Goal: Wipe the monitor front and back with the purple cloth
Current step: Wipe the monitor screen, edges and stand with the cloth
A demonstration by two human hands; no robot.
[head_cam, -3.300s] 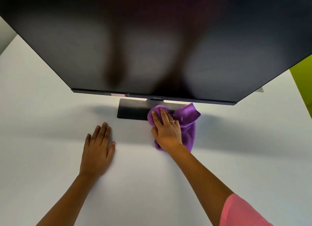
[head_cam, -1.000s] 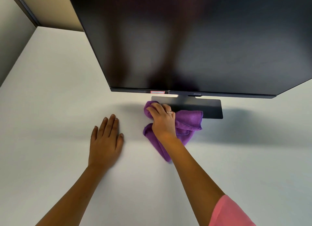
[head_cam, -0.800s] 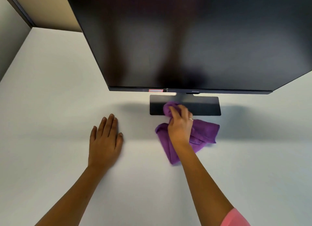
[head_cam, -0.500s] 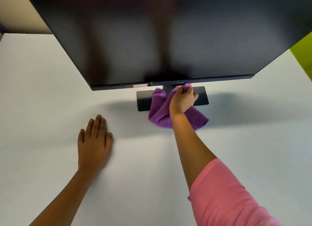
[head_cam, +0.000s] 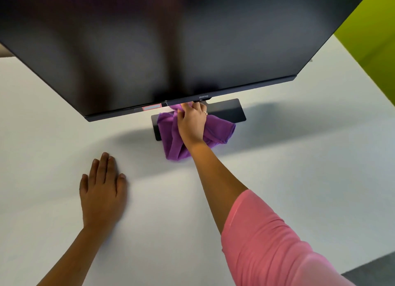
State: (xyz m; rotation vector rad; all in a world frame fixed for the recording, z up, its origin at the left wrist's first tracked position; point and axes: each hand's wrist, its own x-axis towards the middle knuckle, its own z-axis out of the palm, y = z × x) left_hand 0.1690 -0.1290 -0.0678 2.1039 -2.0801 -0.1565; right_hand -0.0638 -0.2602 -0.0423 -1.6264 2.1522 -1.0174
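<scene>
A large black monitor (head_cam: 171, 42) fills the top of the view, its dark screen facing me and its flat black base (head_cam: 226, 111) standing on the white table (head_cam: 299, 157). My right hand (head_cam: 192, 123) grips the purple cloth (head_cam: 171, 136) and reaches under the monitor's bottom edge, over the base by the stand neck. The cloth hangs down from that hand, across the base and onto the table. My left hand (head_cam: 102, 189) lies flat on the table, fingers straight, well left of the base. My right fingertips are partly hidden by the bezel.
A lime-green wall (head_cam: 372, 39) rises at the right behind the table. The table's near right edge and dark floor (head_cam: 372, 270) show at the bottom right corner. A pink sticker (head_cam: 152, 107) sits on the monitor's lower bezel.
My right hand has carried the cloth from the table in front of the base up onto the base and under the bezel. The left hand has stayed flat on the table.
</scene>
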